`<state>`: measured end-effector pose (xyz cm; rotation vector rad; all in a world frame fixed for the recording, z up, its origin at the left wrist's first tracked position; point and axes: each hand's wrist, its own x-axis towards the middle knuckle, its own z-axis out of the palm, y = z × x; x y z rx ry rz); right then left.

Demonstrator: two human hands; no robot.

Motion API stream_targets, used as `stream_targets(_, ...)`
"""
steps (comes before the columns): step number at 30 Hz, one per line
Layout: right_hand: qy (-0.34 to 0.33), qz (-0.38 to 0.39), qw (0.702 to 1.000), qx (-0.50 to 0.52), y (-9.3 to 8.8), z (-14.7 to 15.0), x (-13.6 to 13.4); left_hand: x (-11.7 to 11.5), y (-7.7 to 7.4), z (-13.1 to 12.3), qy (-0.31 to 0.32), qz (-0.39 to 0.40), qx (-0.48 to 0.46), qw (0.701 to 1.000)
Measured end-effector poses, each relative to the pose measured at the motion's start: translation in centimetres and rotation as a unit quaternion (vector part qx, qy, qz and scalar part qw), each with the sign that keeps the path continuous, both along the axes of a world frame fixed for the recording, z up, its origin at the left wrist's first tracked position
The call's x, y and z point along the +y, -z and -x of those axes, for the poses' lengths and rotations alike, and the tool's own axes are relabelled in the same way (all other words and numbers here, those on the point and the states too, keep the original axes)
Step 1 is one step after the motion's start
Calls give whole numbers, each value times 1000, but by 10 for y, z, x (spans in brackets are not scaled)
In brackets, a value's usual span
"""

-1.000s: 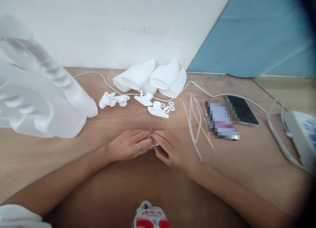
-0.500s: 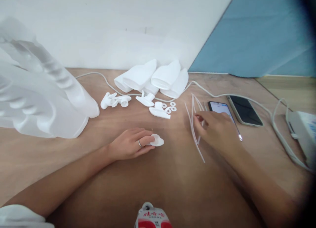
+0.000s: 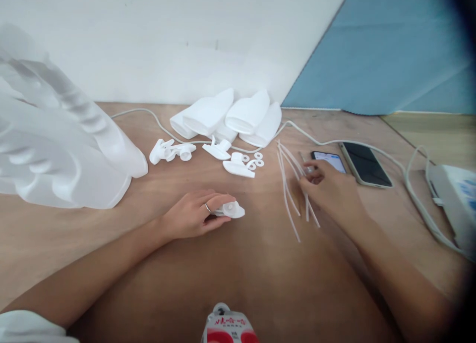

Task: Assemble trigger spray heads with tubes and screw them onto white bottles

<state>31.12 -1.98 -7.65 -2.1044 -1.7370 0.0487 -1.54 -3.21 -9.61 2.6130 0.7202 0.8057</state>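
My left hand (image 3: pixel 193 214), a ring on one finger, curls round a small white plastic part (image 3: pixel 232 210) with a round raised middle, resting low over the table. To the right, my right hand (image 3: pixel 330 184) is closed beside several thin white tubes (image 3: pixel 288 184). At its fingertips shows a small, clear-looking bit that I cannot make out. Beyond my left hand lie white trigger-shaped parts (image 3: pixel 239 167) and several small white rings (image 3: pixel 258 156). Behind them is a pile of hollow white shells (image 3: pixel 208 116).
Large white moulded pieces (image 3: pixel 74 149) stand at the left. A phone with a lit screen (image 3: pixel 329 160), a dark phone (image 3: pixel 366 164), a white cable (image 3: pixel 372 145) and a white box (image 3: pixel 453 204) are on the right. A red-and-white pack (image 3: pixel 230 328) is at the near edge.
My right hand has shifted slightly right, and the tubes beside it now lie spread differently. The fingers of my left hand have moved, showing more of the white part.
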Motion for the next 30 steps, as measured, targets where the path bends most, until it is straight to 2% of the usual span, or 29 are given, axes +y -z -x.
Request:
stream_targets(3,7,-90,995,49,-9,2,-2,0,0,0,3,4,1,1000)
stream_targets(5,-4,-157,978,136,-14,6,-4,-1,-1,0,-6,15,8,1000)
stream_targets(9,-23,-207,910,358,-23,22,-10,-7,-5,-2,-51,74,17,996)
stream_targets(12,-72,-246,876,410,-26,39,-19,-10,-7,-3,-65,104,11,992)
stream_targets(14,-120,-224,876,409,-25,48,-25,-10,-8,-4,-63,111,10,992)
stream_targets(19,-226,-84,927,288,-10,56,-31,-10,-7,-5,-51,141,-8,989)
stream_targets(22,-285,-18,923,257,-6,61,-31,-11,-7,-8,-42,187,-43,980)
stream_targets(25,-294,5,893,342,-6,68,-34,-12,-7,-11,-66,241,-77,965)
stream_targets(28,-273,-29,824,495,-9,75,-37,-13,-9,-12,-105,314,-92,939)
stream_targets(30,-268,-44,784,559,-11,77,-39,-13,-10,-12,-100,324,-94,936)
